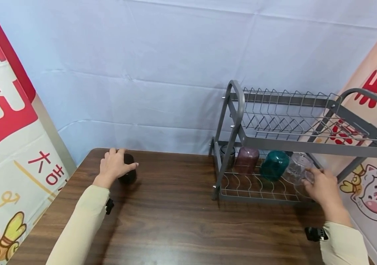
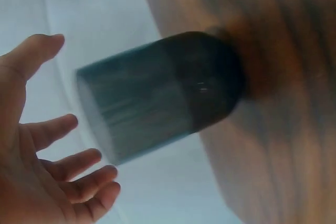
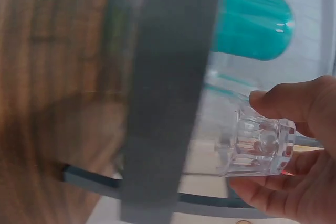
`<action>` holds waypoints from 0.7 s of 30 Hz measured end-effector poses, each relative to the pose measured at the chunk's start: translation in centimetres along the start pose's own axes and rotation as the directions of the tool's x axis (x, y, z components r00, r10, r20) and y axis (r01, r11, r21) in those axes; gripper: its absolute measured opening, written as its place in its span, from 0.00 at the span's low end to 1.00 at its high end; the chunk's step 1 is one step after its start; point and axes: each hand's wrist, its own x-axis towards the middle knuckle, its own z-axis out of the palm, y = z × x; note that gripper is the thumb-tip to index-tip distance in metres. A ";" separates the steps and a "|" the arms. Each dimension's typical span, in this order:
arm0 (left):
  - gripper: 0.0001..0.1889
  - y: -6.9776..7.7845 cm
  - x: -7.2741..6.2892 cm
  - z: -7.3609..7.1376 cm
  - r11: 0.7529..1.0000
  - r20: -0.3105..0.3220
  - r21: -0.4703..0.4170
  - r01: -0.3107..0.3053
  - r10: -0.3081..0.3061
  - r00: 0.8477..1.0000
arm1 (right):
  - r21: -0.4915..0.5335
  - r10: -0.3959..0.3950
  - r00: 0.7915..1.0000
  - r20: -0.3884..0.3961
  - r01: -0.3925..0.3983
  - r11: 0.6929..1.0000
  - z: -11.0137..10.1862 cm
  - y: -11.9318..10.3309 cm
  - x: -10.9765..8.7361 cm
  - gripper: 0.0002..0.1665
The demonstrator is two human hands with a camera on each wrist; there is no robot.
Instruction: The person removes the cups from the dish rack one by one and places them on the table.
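A dark, see-through cup [image 1: 129, 176] stands upright near the table's back left corner. My left hand [image 1: 113, 167] is over it with thumb and fingers spread; in the left wrist view the fingers [image 2: 79, 162] lie beside the rim of the cup [image 2: 157, 98], not wrapped round it. At the drying rack's lower tier, my right hand [image 1: 322, 187] holds a clear glass [image 1: 298, 167] by its faceted end. The right wrist view shows thumb and fingers on either side of that glass [image 3: 257, 142]. Beside it sits a teal cup [image 1: 274, 165], seemingly upside down.
The grey two-tier drying rack [image 1: 301, 146] stands on the right of the wooden table [image 1: 175, 221]. Also on its lower tier are a pink cup [image 1: 246, 160] and a dark clear glass [image 1: 227, 156]. A pale cloth [image 1: 162, 73] hangs behind the table.
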 end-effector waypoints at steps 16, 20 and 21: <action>0.38 1.5 -1.0 -1.5 1.000 -0.006 -0.005 -0.021 0.021 1.000 | 0.030 0.048 0.999 -0.003 -0.048 0.998 -1.6 -1.3 -0.5 0.29; 0.36 2.0 -2.4 -1.2 0.998 -0.039 -0.038 -0.044 0.043 0.998 | 0.042 0.038 0.999 -0.005 -0.038 0.998 -1.3 -1.8 -1.2 0.29; 0.36 2.1 -2.7 -1.1 0.998 -0.046 -0.043 -0.050 0.048 0.998 | 0.046 0.035 0.999 -0.002 -0.035 0.998 -1.1 -1.9 -1.4 0.29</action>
